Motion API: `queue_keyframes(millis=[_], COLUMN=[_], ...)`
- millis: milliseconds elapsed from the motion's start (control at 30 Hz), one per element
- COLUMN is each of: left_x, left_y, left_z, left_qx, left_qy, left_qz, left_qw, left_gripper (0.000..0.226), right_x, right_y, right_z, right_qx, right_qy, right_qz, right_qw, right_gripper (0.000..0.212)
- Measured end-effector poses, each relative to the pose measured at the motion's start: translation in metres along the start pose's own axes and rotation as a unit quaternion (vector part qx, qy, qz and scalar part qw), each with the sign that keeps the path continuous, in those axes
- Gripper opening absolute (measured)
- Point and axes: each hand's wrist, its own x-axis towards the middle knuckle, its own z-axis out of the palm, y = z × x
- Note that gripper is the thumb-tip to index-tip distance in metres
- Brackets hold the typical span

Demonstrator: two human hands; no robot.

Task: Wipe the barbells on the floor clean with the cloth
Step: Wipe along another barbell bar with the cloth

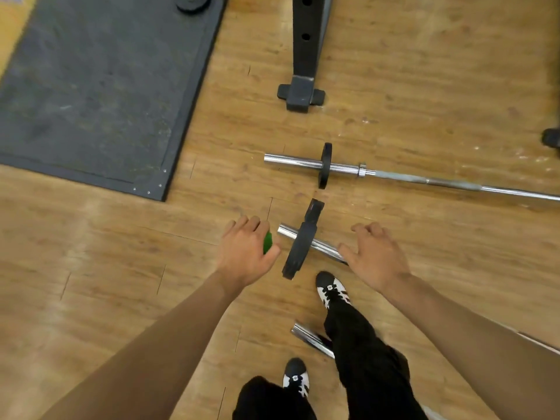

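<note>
Head view: chrome barbell (321, 246), black round plate (299, 248).
Left hand (244, 253): grasps green cloth (268, 243), left of plate.
Right hand (375, 259): relaxed, empty, right of plate.
Risk: unsteadied barbell may roll underfoot.

**Gym floor surroundings**

A worn wood-plank floor (424, 71) fills the view. A dark grey rubber mat (91, 86) lies on it at the upper left, with a round black disc (193, 1) at its top edge. A black perforated steel rack beam (306, 40) ends in a capped black foot (301, 97) right of the mat.
</note>
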Motion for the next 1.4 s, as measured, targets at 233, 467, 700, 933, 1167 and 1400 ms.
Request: queue_keyframes(millis=[233, 467, 700, 933, 1167, 1400], left_x=[0.050, 0.036, -0.003, -0.032, -0.027, 0.006], left_y=[-0.014, -0.035, -0.063, -0.075, -0.059, -0.057], left_z=[0.041, 0.055, -0.001, -0.035, 0.008, 0.074], left_qx=[-0.068, -0.123, -0.157, -0.142, -0.114, -0.131], left_qy=[0.108, 0.132, 0.149, 0.130, 0.112, 0.111], left_qz=[-0.020, 0.048, 0.153, 0.182, 0.168, 0.177], left_qw=[0.992, 0.982, 0.964, 0.964, 0.973, 0.969], left_gripper=[0.036, 0.035, 0.035, 0.035, 0.027, 0.026], right_x=[0.078, 0.080, 0.040, 0.004, 0.028, 0.049], right_y=[-0.036, -0.059, -0.104, -0.094, -0.062, -0.057], right_z=[0.016, 0.041, 0.043, 0.066, 0.102, 0.129], right_qx=[0.073, 0.081, 0.155, 0.185, 0.200, 0.151], right_qy=[0.061, 0.087, 0.164, 0.164, 0.114, 0.123], right_qz=[-0.055, -0.031, -0.037, -0.032, 0.014, 0.009], right_qw=[0.994, 0.992, 0.973, 0.968, 0.973, 0.981], right_gripper=[0.064, 0.059, 0.060, 0.064, 0.064, 0.070])
